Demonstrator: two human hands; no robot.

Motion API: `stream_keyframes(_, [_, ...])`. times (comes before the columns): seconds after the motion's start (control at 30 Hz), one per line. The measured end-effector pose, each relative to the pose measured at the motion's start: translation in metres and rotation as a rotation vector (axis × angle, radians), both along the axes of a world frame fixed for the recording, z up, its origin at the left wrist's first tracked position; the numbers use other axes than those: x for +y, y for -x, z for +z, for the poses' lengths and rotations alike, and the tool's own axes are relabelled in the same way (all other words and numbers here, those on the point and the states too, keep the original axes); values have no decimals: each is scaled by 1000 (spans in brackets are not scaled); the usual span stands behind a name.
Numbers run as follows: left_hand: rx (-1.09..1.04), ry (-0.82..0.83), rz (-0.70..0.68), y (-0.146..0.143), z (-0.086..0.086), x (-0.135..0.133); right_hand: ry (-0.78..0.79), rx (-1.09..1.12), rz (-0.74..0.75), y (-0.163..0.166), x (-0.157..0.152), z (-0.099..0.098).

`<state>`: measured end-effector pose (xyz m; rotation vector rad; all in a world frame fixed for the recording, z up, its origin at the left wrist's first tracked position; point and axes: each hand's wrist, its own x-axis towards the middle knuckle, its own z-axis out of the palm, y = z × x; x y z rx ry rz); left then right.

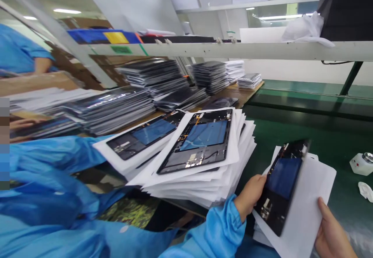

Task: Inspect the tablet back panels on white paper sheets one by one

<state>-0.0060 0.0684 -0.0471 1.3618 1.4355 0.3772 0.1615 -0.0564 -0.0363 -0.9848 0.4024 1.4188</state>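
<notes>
Your left hand (249, 196) grips a dark tablet panel (281, 186) by its left edge; your right hand (332, 234) holds the white sheet (309, 207) beneath it, near right. A tall stack of panels (201, 161) waits left, seemingly many remaining.

The held panel (281, 186) looked glossy black with a blue sheen; its backing sheet (309, 199) was matt white paper; the belt (314, 137) was smooth green.

Our left hand (250, 196), blue sleeve bunched at the wrist, closes its fingers on the left edge of the dark panel (281, 186); our right hand (332, 234), bare, grips below the panel's right side, thumb raised.
</notes>
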Motion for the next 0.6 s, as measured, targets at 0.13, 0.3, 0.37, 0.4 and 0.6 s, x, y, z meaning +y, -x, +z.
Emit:
stream_keyframes(0.13, [87,-162,-29,2,-8,0,-20,63,51,5,5,-3])
stream_keyframes(0.3, [-4,-171,-79,7,-6,1,3,-45,87,8,10,-12])
stream_keyframes(0.37, [-181,-12,-4,11,-2,0,11,-72,102,7,12,-13])
stream_keyframes(0.4, [-308,109,74,15,0,-1,18,-72,104,6,12,-13])
stream_keyframes(0.6, [-777,646,116,47,-2,-29,71,-77,148,2,15,-17])
